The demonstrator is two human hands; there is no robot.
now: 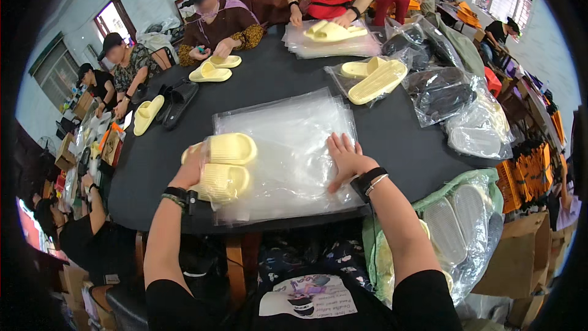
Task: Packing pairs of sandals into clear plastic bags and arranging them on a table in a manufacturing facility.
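Note:
A pair of pale yellow slide slippers [228, 149] lies side by side at the left end of a stack of clear plastic bags [294, 147]. Their toe ends point right and appear to be inside the mouth of the top bag. My left hand [188, 168] grips the slippers at their heel ends, its fingers partly hidden by them. Flat on the right part of the stack rests my right hand [348, 160], fingers spread, with nothing held in it.
Bagged yellow slippers [378, 79] and bagged black slippers [438, 86] lie at the table's far right. Loose yellow [149, 115] and black slippers [179, 105] sit at left. Co-workers stand or sit across the dark table [269, 79]. By my right arm is a green sack [490, 181] of bagged slippers.

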